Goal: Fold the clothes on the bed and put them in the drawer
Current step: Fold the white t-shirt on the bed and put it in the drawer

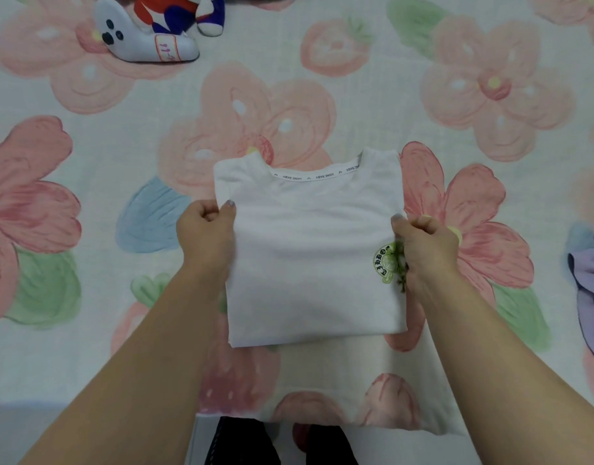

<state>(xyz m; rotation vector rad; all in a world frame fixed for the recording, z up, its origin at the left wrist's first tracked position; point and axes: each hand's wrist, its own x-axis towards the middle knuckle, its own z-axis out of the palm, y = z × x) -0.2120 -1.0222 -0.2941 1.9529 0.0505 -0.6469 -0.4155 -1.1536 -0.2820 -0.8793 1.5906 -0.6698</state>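
Note:
A small white T-shirt (309, 250) lies folded into a rectangle on the flowered bed sheet (87, 196), its neckline toward the far side and a green round logo near its right edge. My left hand (205, 236) grips the shirt's left edge with thumb on top and fingers curled under. At the right edge, my right hand (423, 250) pinches the shirt the same way, partly covering the logo. No drawer is in view.
A plush toy (154, 28) in white, red and blue sits at the far left of the bed. A lilac garment (590, 290) lies crumpled at the right edge. The bed's near edge (356, 427) runs just below the shirt, with dark shapes below it.

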